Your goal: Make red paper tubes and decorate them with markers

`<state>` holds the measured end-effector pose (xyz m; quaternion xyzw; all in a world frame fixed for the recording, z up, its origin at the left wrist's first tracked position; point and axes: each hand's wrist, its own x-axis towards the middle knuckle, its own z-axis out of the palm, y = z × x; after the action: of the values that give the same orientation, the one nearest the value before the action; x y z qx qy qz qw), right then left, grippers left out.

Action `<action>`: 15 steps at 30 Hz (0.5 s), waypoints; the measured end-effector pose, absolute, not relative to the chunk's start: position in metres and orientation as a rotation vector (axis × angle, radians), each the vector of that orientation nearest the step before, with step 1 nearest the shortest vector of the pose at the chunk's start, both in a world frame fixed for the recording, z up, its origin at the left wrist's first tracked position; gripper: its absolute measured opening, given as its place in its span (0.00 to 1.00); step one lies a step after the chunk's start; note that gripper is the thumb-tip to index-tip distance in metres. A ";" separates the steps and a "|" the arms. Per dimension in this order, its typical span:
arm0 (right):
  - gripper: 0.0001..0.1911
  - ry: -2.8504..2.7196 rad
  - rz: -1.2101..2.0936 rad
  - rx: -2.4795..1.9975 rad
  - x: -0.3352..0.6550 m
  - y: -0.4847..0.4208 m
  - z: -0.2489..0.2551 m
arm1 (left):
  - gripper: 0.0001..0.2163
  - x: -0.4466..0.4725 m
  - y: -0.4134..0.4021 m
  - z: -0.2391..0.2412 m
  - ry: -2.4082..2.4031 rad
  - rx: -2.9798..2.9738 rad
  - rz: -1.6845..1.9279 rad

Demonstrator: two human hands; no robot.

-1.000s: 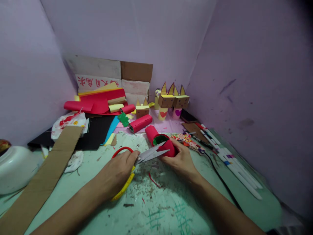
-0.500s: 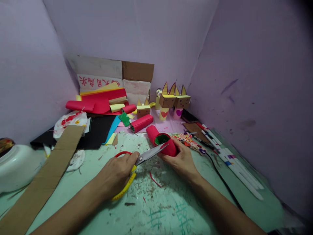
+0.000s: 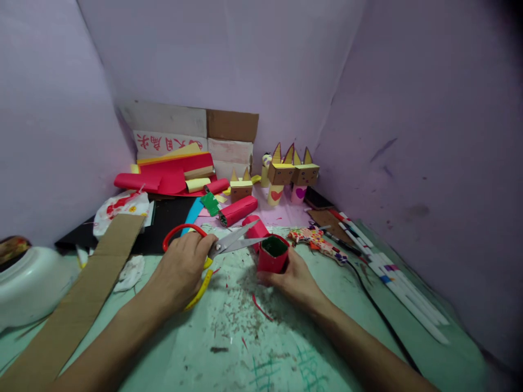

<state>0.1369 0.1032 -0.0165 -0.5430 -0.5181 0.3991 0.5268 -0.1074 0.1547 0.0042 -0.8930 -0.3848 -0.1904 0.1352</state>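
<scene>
My left hand (image 3: 186, 267) grips a pair of scissors (image 3: 235, 241) with red and yellow handles, its blades spread apart and pointing right. The lower blade's tip reaches the rim of a red paper-covered tube (image 3: 272, 260), dark green inside. Fingers of my right hand (image 3: 296, 280) are wrapped round that tube, its mouth tilted up towards me. Just behind it lies another red roll (image 3: 252, 226), partly hidden by the blades and the tube. A thin red paper strip (image 3: 261, 308) lies on the table below.
Behind are a red tube (image 3: 238, 210), cardboard cat figures (image 3: 281, 174), and stacked coloured paper (image 3: 175, 171). A cardboard strip (image 3: 81, 288) and white pot (image 3: 35, 288) stand left. To the right lie a patterned glue gun (image 3: 318, 244) with its cord and several white markers (image 3: 402, 288).
The scissors have drawn back left from the tube and their blades have opened. My right hand has turned the tube so its mouth faces upward, and a small red scrap lies near the scissors.
</scene>
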 end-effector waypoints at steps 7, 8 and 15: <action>0.33 -1.311 0.855 -1.292 0.147 0.094 -0.014 | 0.18 -0.103 0.149 0.005 -1.077 -2.488 -0.524; 0.34 -1.311 0.834 -1.268 0.150 0.092 -0.012 | 0.19 -0.103 0.148 0.006 -1.060 -2.472 -0.530; 0.06 -1.370 0.136 -1.228 0.145 0.090 0.044 | 0.18 -0.097 0.135 0.020 -0.992 -2.132 -0.604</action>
<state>0.1447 0.0898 0.0440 -0.5304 -0.5920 0.0589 0.6040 -0.0965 0.1348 0.0200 -0.8228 -0.3829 -0.2331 0.3494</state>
